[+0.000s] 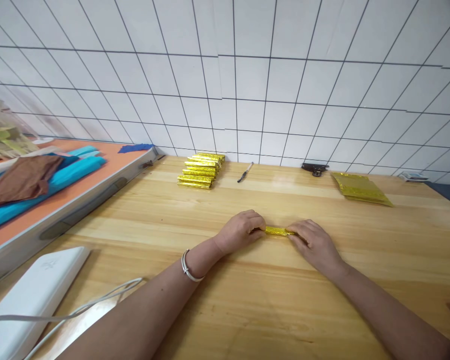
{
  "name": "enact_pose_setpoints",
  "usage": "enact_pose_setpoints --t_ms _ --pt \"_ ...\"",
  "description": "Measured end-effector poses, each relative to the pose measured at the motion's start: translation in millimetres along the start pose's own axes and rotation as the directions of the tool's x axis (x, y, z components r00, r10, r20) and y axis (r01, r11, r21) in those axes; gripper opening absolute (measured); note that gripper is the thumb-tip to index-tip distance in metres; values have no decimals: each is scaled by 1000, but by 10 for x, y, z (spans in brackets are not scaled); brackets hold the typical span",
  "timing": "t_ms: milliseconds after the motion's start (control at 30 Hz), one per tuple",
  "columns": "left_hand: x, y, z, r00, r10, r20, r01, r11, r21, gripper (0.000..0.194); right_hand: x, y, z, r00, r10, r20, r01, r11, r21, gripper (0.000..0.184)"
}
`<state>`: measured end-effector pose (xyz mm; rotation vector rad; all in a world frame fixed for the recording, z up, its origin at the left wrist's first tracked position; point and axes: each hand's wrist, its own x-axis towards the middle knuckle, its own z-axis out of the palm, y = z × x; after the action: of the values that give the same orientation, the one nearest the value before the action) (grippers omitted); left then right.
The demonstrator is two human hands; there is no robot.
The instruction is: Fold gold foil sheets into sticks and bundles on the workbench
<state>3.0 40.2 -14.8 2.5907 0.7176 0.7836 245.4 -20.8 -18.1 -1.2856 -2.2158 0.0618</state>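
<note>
A narrow strip of folded gold foil lies on the wooden table between my two hands. My left hand is closed on the strip's left end, fingers curled under. My right hand presses its fingers together on the right end. A bracelet circles my left wrist. Only the middle of the strip shows; both ends are hidden by my fingers.
A stack of several folded gold strips sits at the back, a pen beside it. Flat gold sheets and a black clip lie back right. A white device with a cable is near left; an orange tray holds blue and brown cloth.
</note>
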Motion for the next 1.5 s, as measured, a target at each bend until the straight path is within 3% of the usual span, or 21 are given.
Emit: enact_pose_setpoints --t_ms 367,733,1000,1233,1500 --pt "3 -10 23 1000 -25 -12 25 1000 -13 8 -10 8 5 998 -32 -61 32 999 12 17" --pt "-32 -185 -23 960 -279 -35 267 944 -195 14 3 185 -36 996 81 -24 -81 997 -1 16" --pt "-31 -181 -17 942 -331 -46 313 923 -224 13 10 172 -48 998 62 -15 -62 998 25 15" --pt "-38 -174 -30 949 -310 -57 295 936 -191 9 -2 190 -26 998 61 -18 -60 998 30 15" --pt "-31 -196 -15 980 -173 -95 167 984 -69 2 7 173 -36 999 49 -21 -48 999 24 10"
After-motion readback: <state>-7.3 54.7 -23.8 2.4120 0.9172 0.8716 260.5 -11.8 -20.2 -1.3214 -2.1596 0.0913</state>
